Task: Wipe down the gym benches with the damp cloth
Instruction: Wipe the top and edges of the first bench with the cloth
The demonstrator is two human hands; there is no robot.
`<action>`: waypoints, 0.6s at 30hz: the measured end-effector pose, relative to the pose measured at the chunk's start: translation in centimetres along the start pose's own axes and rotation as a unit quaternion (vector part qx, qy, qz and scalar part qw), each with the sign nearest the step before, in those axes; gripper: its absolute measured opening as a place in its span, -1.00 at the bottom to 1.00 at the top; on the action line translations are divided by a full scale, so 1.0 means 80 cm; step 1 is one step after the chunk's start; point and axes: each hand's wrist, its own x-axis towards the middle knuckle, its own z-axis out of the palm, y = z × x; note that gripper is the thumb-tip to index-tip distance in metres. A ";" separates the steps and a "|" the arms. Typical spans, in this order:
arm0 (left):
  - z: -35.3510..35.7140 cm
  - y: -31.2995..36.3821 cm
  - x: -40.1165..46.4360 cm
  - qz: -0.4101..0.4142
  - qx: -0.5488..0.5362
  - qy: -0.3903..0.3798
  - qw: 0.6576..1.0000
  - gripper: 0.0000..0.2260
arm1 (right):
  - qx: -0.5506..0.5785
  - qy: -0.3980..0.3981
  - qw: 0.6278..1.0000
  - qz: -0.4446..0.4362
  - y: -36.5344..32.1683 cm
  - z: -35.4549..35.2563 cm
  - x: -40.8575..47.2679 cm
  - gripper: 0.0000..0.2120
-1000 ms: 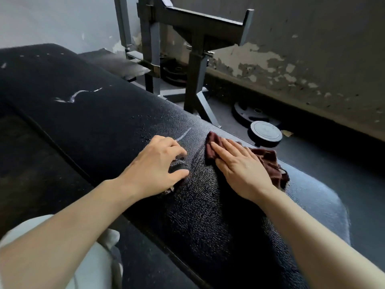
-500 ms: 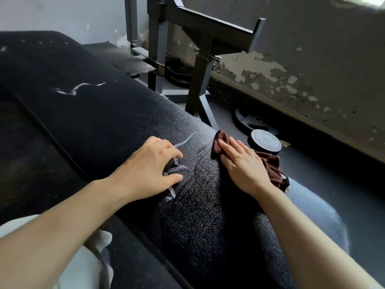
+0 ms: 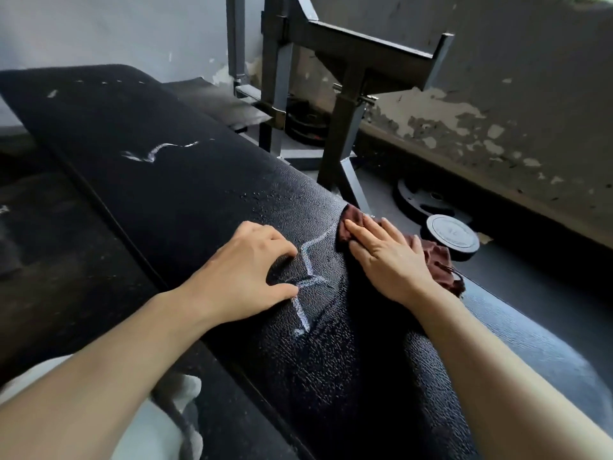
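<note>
A long black padded gym bench (image 3: 172, 180) runs from the far left toward me, its textured vinyl wet and cracked with pale tears near the middle. A dark maroon cloth (image 3: 438, 263) lies on the bench's right edge. My right hand (image 3: 388, 260) presses flat on the cloth with straight fingers, covering most of it. My left hand (image 3: 245, 277) rests on the bench just left of a pale tear, fingertips bent against the vinyl, holding nothing.
A dark steel rack frame (image 3: 348, 78) stands behind the bench on the right. Weight plates (image 3: 452, 232) lie on the grey floor beside it, below a peeling wall (image 3: 481, 121). Light trousers (image 3: 159, 423) show at the lower left.
My right hand has slid the cloth away from me and toward the bench's right edge. The left hand has stayed on the bench, and more of the pale tear beside it shows.
</note>
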 end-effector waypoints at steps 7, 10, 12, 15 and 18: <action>-0.001 0.000 0.004 -0.003 0.020 0.016 1.000 -0.53 | 0.008 0.020 0.990 -0.141 -0.044 0.008 0.007 -0.53; -0.005 -0.005 0.000 -0.003 0.023 0.020 1.000 -0.54 | -0.004 0.022 0.995 -0.100 -0.019 0.000 0.015 -0.53; -0.009 -0.012 -0.004 -0.012 0.027 0.021 0.999 -0.55 | -0.007 0.033 0.998 -0.051 -0.013 0.000 0.027 -0.53; -0.016 -0.025 -0.011 -0.036 0.033 0.029 0.998 -0.54 | -0.001 0.037 0.999 -0.015 -0.030 0.006 0.042 -0.53; -0.021 -0.032 -0.017 -0.050 0.040 0.032 0.997 -0.52 | -0.003 0.047 0.998 -0.032 -0.059 0.010 0.050 -0.52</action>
